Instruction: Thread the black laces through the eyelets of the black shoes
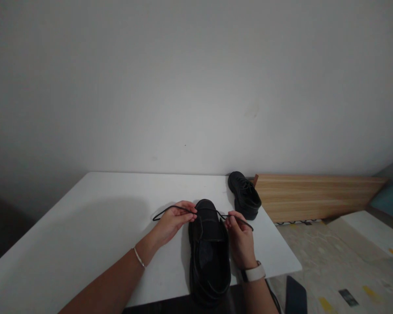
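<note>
A black shoe (211,250) stands upright on the white table, its toe pointing away from me and its heel by the front edge. A thin black shoelace (165,211) crosses the shoe near the toe, with an end out to each side. At the left of the toe my left hand (180,216) is closed, pinching the lace between thumb and fingers. My right hand (239,233) is also closed, gripping the lace's other side just right of the shoe.
The second black shoe (244,194), laced, stands at the table's back right. Behind the white table (118,235) rises a pale wall (190,87). To the right are a wooden board (308,194), a bed with a patterned cover (317,248) and a dark, flat-sided object (295,296).
</note>
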Motion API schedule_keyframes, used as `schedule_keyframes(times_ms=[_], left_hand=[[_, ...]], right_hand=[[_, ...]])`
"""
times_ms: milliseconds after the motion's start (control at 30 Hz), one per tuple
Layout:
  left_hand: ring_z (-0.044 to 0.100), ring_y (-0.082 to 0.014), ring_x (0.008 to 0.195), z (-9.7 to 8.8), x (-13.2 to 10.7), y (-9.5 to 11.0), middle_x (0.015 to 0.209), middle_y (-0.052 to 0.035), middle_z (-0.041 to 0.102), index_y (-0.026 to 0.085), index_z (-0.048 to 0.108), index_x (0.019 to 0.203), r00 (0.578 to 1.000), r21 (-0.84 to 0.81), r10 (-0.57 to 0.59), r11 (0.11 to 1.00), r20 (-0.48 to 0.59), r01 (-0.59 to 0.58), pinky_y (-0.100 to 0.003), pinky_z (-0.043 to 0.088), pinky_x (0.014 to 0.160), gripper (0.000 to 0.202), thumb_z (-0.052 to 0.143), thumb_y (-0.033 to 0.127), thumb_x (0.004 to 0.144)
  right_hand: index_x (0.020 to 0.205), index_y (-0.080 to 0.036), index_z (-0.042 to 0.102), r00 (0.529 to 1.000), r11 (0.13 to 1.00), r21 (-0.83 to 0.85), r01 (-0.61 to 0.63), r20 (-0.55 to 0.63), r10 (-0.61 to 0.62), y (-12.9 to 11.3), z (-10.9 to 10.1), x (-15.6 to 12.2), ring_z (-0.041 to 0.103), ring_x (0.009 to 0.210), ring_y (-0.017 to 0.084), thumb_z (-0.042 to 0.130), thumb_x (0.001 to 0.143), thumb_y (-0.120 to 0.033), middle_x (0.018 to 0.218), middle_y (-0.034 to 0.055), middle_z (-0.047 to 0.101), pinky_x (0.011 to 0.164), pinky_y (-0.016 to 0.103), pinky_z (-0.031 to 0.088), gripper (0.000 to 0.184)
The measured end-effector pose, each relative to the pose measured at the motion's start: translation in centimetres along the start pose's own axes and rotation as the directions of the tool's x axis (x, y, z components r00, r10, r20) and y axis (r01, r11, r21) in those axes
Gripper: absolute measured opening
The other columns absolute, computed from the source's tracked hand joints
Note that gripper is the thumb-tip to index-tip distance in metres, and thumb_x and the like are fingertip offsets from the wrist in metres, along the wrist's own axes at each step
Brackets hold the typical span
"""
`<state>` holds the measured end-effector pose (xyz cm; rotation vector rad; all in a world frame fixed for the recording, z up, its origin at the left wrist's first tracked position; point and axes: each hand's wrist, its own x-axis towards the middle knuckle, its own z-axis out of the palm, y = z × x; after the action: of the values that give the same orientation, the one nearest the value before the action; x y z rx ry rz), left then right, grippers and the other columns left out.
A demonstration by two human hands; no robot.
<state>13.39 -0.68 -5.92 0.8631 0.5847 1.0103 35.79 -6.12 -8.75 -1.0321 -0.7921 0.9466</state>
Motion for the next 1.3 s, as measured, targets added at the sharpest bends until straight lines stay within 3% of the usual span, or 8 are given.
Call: schedule_keyframes(times_ms=[233,433,633,933,1300], left_hand=[[0.067,-0.0139,0.076,-0.22,-0.02,-0.11,0.086,-0.0054,0.075,0.014,0.073,0.084,1.0,0.075,-0.007,0.997,-0.003,0.007,-0.026,0.052,0.075,0.024,0.087,0.026,0.068],[0.067,-0.0158,0.077,-0.17,-0.1,-0.45,0.089,-0.0076,0.075,0.013,0.073,0.081,1.0,0.145,-0.011,0.989,0.006,0.01,-0.028,0.052,0.076,0.022,0.086,0.024,0.067],[0.064,-0.0138,0.068,-0.38,-0.02,-0.6,0.071,-0.0023,0.071,0.014,0.073,0.08,1.0,0.191,-0.001,0.982,-0.011,0.003,-0.025,0.048,0.068,0.017,0.083,0.021,0.068],[0.064,-0.0145,0.068,0.05,-0.44,-0.09,0.071,-0.0023,0.07,0.014,0.071,0.079,1.0,0.208,0.004,0.978,0.003,-0.004,-0.026,0.049,0.07,0.02,0.083,0.024,0.067],[0.063,-0.0149,0.068,0.26,-0.55,0.07,0.07,-0.0012,0.069,0.016,0.069,0.076,0.999,0.315,0.047,0.948,-0.002,-0.044,-0.027,0.048,0.068,0.02,0.083,0.028,0.068]], right_hand=[[0.085,-0.021,0.065,0.997,0.998,0.046,0.03,-0.068,-0.027,0.22,0.11,0.02,0.051,0.063,0.01,0.077,0.077,-0.047,0.082,-0.0015,0.058,0.06,0.025,0.043,0.03],[0.085,-0.021,0.066,0.998,0.999,0.011,0.034,-0.044,-0.034,0.24,0.22,-0.02,0.05,0.064,0.011,0.077,0.077,-0.045,0.078,-0.0019,0.058,0.061,0.026,0.042,0.028],[0.084,-0.02,0.067,1.0,0.999,-0.033,0.018,-0.023,-0.019,0.07,0.4,-0.11,0.051,0.063,0.012,0.078,0.077,-0.044,0.07,-0.0022,0.057,0.061,0.026,0.041,0.027],[0.079,-0.021,0.064,0.999,0.999,-0.04,-0.012,-0.031,0.011,-0.31,0.42,-0.42,0.05,0.061,0.012,0.078,0.074,-0.048,0.072,-0.002,0.057,0.058,0.026,0.041,0.031],[0.084,-0.02,0.065,0.999,0.989,-0.146,0.038,-0.025,-0.042,0.49,-0.27,0.04,0.054,0.065,0.014,0.077,0.079,-0.043,0.068,-0.0023,0.059,0.061,0.026,0.041,0.027]])
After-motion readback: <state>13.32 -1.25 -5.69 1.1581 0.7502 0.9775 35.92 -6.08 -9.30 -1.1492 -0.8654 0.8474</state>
